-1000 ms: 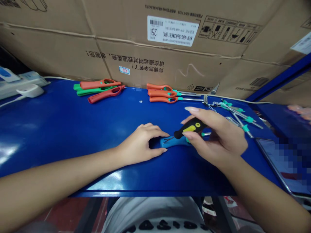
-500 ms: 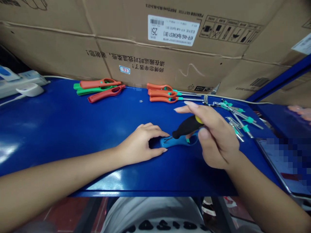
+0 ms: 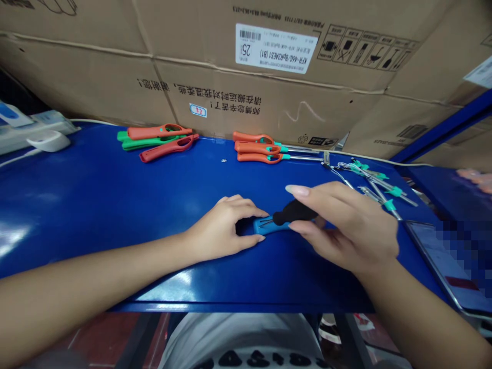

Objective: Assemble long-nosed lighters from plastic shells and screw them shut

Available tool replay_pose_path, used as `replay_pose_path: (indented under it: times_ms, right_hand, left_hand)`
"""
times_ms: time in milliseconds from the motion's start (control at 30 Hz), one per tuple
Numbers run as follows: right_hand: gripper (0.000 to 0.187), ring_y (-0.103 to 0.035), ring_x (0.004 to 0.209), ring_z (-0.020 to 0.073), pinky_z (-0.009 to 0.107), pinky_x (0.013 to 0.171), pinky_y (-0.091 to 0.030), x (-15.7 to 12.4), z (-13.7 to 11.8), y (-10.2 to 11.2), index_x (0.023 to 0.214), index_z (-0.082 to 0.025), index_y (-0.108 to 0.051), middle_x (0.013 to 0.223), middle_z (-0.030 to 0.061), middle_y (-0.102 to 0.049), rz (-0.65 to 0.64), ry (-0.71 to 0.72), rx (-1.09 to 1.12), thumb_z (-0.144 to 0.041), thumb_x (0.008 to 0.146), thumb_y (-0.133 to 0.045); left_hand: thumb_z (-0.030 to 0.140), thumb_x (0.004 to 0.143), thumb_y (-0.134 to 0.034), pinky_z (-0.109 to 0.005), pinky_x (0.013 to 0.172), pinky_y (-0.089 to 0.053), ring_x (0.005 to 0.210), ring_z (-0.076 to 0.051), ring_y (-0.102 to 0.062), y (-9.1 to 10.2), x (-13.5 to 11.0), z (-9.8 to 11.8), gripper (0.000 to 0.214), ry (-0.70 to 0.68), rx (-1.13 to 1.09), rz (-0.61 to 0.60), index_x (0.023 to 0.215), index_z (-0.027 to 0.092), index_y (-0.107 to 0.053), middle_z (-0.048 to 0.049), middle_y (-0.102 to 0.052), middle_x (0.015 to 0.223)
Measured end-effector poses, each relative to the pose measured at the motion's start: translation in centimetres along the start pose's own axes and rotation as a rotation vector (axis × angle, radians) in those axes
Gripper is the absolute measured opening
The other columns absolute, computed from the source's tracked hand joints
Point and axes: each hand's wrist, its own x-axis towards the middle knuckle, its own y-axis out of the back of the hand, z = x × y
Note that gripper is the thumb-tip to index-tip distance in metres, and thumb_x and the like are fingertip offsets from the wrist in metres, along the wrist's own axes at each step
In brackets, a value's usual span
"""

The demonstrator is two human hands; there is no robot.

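Note:
My left hand [image 3: 225, 225] rests on the blue table [image 3: 96, 205], its fingers curled over the left end of a blue plastic handle [image 3: 266, 225] and pinning it down. A black-handled screwdriver [image 3: 294, 211] is gripped in my right hand [image 3: 346, 225], with its metal tip lying on the blue handle's top near my left fingertips. The right index finger stretches out over the screwdriver. The right part of the blue handle is hidden under my right hand.
Orange and green handles [image 3: 159, 139] lie at the back left, several orange handles with metal rods [image 3: 261, 148] at the back middle, and loose rods with green collars [image 3: 378, 184] at the right. Cardboard boxes [image 3: 246, 77] wall the back. A tablet [image 3: 449, 256] lies at the right edge.
My right hand has turned the screwdriver about its axis, hiding its yellow mark, and has lowered onto the blue handle. My left hand has stayed still.

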Motion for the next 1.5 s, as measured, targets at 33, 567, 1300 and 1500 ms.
replay_pose_path:
  times_ms: [33, 567, 1300, 1500]
  right_hand:
    - [0.053, -0.070, 0.076, 0.0171, 0.028, 0.061, -0.057, 0.0, -0.1, 0.0, 0.147, -0.028, -0.052, 0.092, 0.0033, -0.074, 0.012, 0.013, -0.042, -0.028, 0.096, -0.065]
    - [0.049, -0.064, 0.057, 0.0106, 0.028, 0.049, -0.058, -0.7, -0.5, -1.4, 0.142, -0.029, -0.054, 0.127, 0.0076, -0.070, 0.114, -0.373, 0.422, -0.016, 0.096, -0.061]
    - [0.050, -0.068, 0.065, 0.0134, 0.031, 0.059, -0.060, 0.0, -0.6, -0.8, 0.144, -0.033, -0.057, 0.119, 0.0039, -0.074, 0.098, -0.303, 0.337, -0.016, 0.098, -0.056]
    - [0.054, -0.073, 0.095, 0.0211, 0.033, 0.073, -0.063, 0.1, -0.6, -0.5, 0.148, -0.028, -0.054, 0.123, 0.0069, -0.074, 0.074, -0.156, 0.168, -0.013, 0.096, -0.056]
  left_hand:
    - [0.028, 0.084, -0.076, -0.040, 0.095, -0.047, 0.105, -0.024, -0.066, 0.0, 0.0, 0.0, 0.032, -0.001, 0.002, 0.001, 0.116, 0.025, -0.070, -0.0040, -0.073, 0.115]
    - [0.028, 0.084, -0.078, -0.037, 0.092, -0.045, 0.099, -0.021, -0.065, 0.0, 0.0, -0.1, 0.032, -0.011, -0.009, 0.001, 0.115, 0.023, -0.070, -0.0017, -0.072, 0.107]
    - [0.029, 0.084, -0.079, -0.037, 0.092, -0.046, 0.100, -0.022, -0.065, 0.0, 0.0, -0.1, 0.033, -0.014, -0.007, 0.008, 0.115, 0.023, -0.070, -0.0018, -0.073, 0.108]
    - [0.028, 0.083, -0.079, -0.037, 0.091, -0.046, 0.100, -0.022, -0.065, -0.1, 0.1, -0.2, 0.031, -0.009, -0.002, 0.010, 0.113, 0.023, -0.071, -0.0023, -0.073, 0.107]
